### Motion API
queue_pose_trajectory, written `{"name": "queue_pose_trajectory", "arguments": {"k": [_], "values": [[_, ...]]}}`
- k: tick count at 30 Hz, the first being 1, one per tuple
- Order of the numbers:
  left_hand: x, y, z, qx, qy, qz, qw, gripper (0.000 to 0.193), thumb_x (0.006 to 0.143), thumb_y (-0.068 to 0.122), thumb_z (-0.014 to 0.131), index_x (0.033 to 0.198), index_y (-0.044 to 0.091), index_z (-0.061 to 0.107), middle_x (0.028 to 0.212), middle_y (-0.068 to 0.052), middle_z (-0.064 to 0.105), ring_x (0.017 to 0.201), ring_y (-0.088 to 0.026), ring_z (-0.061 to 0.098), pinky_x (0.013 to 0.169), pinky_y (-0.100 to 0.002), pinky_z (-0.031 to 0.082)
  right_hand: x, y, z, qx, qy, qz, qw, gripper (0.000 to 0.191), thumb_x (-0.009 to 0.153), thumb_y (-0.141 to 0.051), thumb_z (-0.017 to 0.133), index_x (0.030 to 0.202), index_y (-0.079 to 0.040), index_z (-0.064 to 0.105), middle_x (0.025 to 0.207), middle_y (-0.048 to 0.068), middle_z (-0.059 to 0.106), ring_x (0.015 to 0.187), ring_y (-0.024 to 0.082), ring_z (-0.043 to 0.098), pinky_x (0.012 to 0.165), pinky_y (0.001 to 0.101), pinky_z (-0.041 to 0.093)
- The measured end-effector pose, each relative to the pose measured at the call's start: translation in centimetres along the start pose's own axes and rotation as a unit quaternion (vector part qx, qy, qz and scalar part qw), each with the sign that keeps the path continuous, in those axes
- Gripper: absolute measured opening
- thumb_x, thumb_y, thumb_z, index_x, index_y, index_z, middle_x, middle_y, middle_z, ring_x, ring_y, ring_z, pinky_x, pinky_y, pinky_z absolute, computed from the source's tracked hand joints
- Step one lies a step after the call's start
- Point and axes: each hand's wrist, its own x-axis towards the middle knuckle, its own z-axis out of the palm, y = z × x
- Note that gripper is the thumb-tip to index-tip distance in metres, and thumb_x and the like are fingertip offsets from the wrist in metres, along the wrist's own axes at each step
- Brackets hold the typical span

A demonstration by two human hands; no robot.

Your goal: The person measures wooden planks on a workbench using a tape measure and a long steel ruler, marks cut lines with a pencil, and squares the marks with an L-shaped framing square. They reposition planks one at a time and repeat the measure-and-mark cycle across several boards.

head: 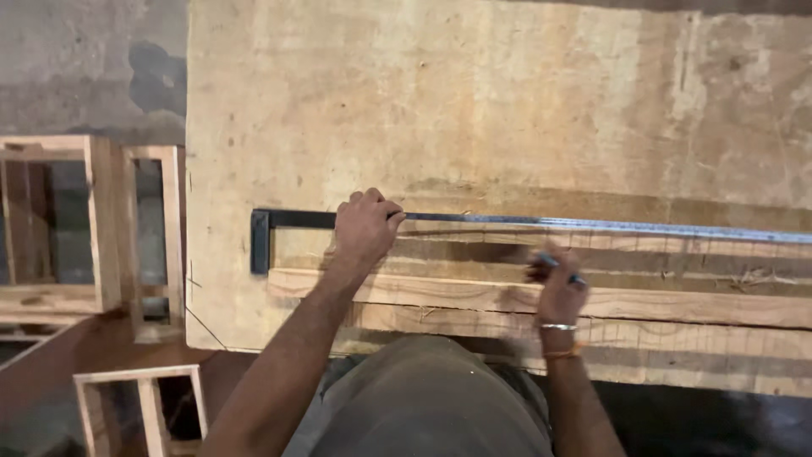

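Left hand (365, 227) fingers curled on steel square (541, 222), right hand (560, 288) fingers pinching pencil (562, 267) (blurred).

Wooden frames (93, 228) stand on grey floor (76, 68) beside a plywood bench (474, 101).

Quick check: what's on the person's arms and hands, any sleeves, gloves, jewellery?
Both forearms are bare, with no sleeves in view and no gloves. The left hand wears nothing visible. The right hand has a thin silver bangle and an orange thread band on its wrist.
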Motion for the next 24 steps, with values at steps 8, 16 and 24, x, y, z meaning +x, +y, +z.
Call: {"name": "queue_pose_trajectory", "arguments": {"k": [8,16,24], "values": [[-2.7,-3.0,0.3,0.033,0.051,0.001,0.998,0.017,0.085,0.036,0.074,0.087,0.021,0.081,0.097,-0.001,0.067,0.099,-0.027,0.061,0.086,-0.047,0.047,-4.9,2.6,7.0,-0.09,-0.179,-0.023,0.979,0.02,0.102,-0.014,0.067,0.104,0.003,0.078,0.081,0.008,0.071,0.07,0.012,0.065,0.062,0.028,0.054],[-2.9,-2.7,0.6,0.11,0.0,-0.038,0.993,0.024,0.085,0.038,0.071,0.092,0.015,0.078,0.104,-0.006,0.068,0.105,-0.029,0.062,0.087,-0.049,0.047,-5.5,3.6,9.4,-0.074,-0.233,-0.054,0.968,0.014,0.099,-0.009,0.069,0.099,0.004,0.074,0.084,0.006,0.074,0.073,0.012,0.07,0.066,0.0263,0.059],[-4.5,-6.9,-2.7,0.075,-0.089,-0.053,0.992,0.033,0.096,0.047,0.068,0.099,0.016,0.08,0.106,-0.011,0.067,0.101,-0.029,0.062,0.082,-0.049,0.049,-9.6,5.4,10.1,-0.089,-0.28,-0.059,0.954,0.012,0.098,-0.007,0.07,0.103,0.003,0.072,0.087,0.007,0.074,0.075,0.012,0.071,0.068,0.0257,0.059]]}}
